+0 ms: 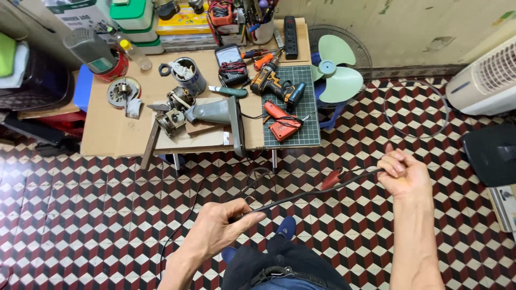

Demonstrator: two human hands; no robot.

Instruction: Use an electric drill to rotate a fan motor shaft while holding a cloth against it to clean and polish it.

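A black electric cable is stretched between my two hands above the tiled floor. My left hand pinches one part of it at lower centre, thumb pressed on top. My right hand is closed in a fist around the other end, at the right. Just left of that fist a reddish piece sits on the cable. More of the cable loops down toward the low table's leg and trails across the floor.
A low cardboard-topped table holds a dismantled fan motor, a grey fan base, a cordless drill, a red tool on a green cutting mat, a multimeter. A green fan blade and wire guard lie right; white appliance beyond.
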